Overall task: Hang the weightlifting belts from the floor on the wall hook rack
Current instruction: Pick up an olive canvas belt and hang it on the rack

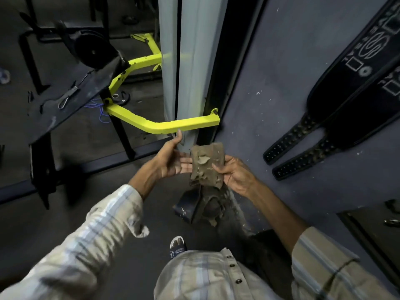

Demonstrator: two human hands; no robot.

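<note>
Trouble, as I judge it from my seat, lies in the worn belt (205, 164) itself: its brown facing is peeling off in flakes, and a careless tug could tear more loose or let the strap slide out of my grip. I hold its upper end in front of me, near the grey pillar (190, 83) and below the yellow bar (173, 124), with the rest drooping down to a dark folded heap just above the floor (108, 213). My right hand (236, 176) pinches the belt's right edge, thumb on the face and fingers behind. My left hand (171, 159) is spread, its straight fingers lying against the left edge and steadying it, not clasping it. With only one hand truly gripping, the hanging weight could swing and pull free as I lift. Two black belts (346, 105) already hang on the blue wall (270, 72) to my right; the hooks are out of view, so I cannot tell where a free one sits.
</note>
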